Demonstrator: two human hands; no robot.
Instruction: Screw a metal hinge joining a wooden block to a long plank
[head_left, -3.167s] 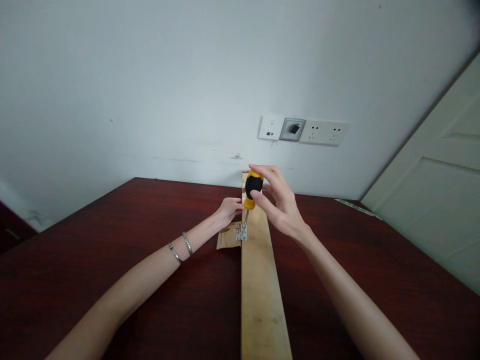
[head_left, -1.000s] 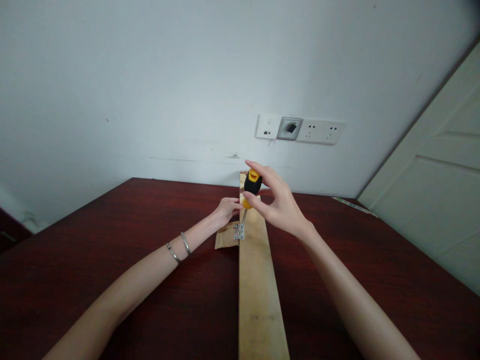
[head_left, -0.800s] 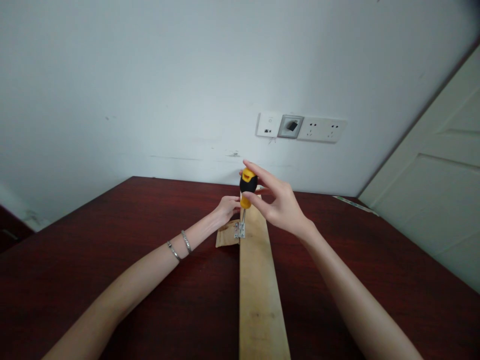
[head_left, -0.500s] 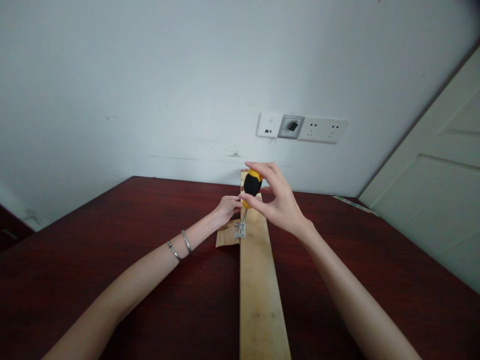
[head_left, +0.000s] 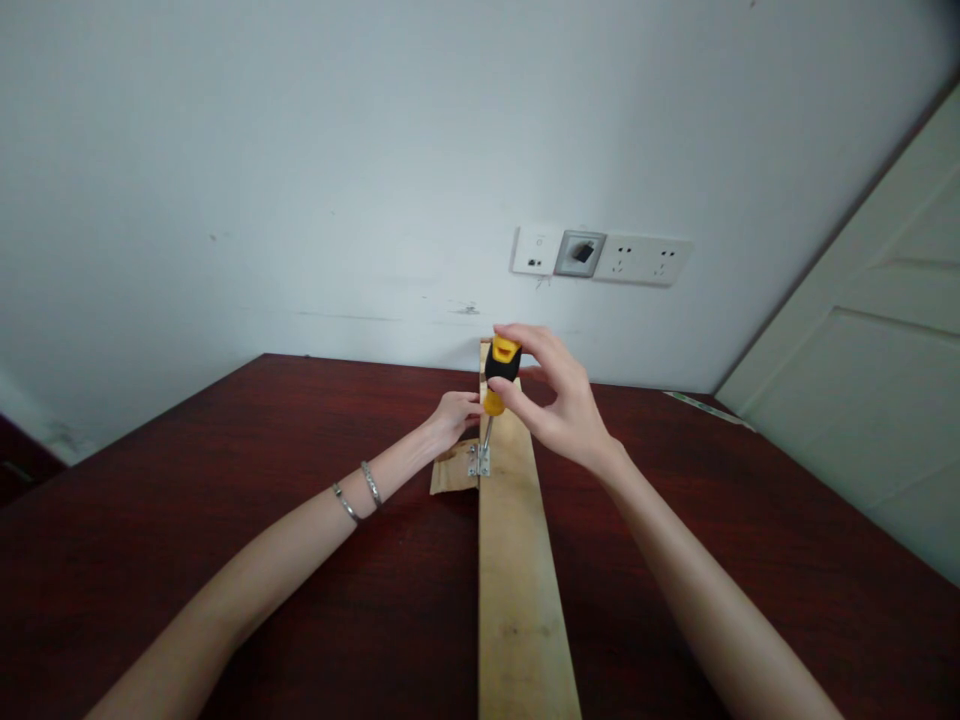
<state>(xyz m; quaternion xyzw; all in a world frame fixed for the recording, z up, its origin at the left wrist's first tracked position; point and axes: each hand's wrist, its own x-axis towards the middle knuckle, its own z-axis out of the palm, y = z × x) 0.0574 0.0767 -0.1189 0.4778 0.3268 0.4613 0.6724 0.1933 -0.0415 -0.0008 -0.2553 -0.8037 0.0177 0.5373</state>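
The right hand pinches the yellow-and-black handle of a screwdriver between thumb and fingertips, its shaft angled down onto a small metal fitting (hinge or latch, too small to tell) at the left edge of a pale wooden plank lying on the dark red surface. The left hand, fingers curled, rests at the plank's edge, just above a piece of brown cardboard.

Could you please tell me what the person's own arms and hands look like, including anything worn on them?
Both arms are bare, with no sleeves, and neither the left hand nor the right hand wears a glove. The left forearm carries two thin silver bracelets near the wrist; the right forearm shows no jewellery.
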